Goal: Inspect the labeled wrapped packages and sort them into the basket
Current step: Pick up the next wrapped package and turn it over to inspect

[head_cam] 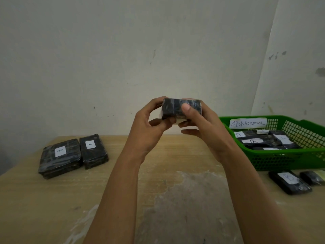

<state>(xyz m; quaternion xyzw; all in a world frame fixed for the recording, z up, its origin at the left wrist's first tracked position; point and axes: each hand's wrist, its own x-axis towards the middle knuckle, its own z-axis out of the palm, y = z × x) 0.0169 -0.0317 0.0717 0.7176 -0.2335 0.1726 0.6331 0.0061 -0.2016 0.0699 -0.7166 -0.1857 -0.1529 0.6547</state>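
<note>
The person's two bare forearms are reaching up from the bottom edge over the worn wooden table point(163, 191), and the left hand point(147, 127) and right hand point(202, 125) are both gripping one black wrapped package point(175, 108) in the air between them, fingers curled behind it and the right thumb pressing on its facing side, where no label is showing. Two more packages, labelled B point(60, 157) and A point(93, 151), are lying side by side on the table's left. The green basket point(281, 159) tagged ABNORMAL is sitting at the right, holding several labelled packages, with another B package point(290, 182) lying just in front of it.
</note>
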